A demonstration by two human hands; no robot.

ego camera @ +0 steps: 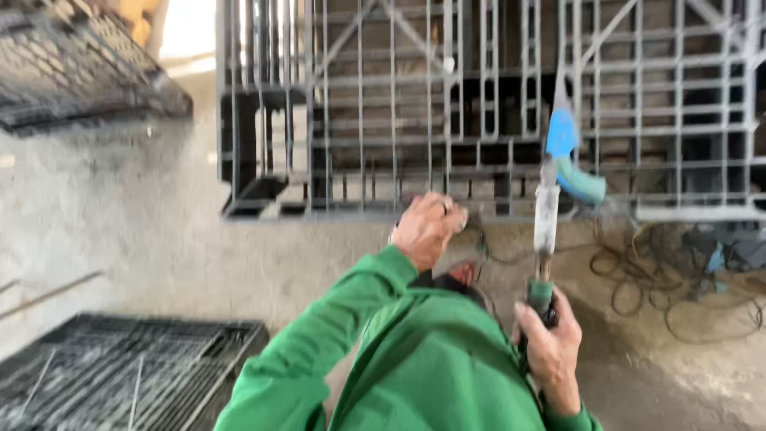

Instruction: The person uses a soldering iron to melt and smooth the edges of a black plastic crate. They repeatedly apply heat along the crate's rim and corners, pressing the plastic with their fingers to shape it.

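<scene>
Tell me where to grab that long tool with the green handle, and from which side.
Take the tool by its green handle at the near, lower end, coming from below. It stands roughly upright, its blue head up against the grey pallet, so only the handle end is free. The right hand already wraps it there; the left hand is apart from it.

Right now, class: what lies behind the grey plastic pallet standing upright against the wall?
Through the grey pallet's open slats, a brick wall shows. The slats cover much of it, and blur hides detail. The right hand holds a tool before it.
</scene>
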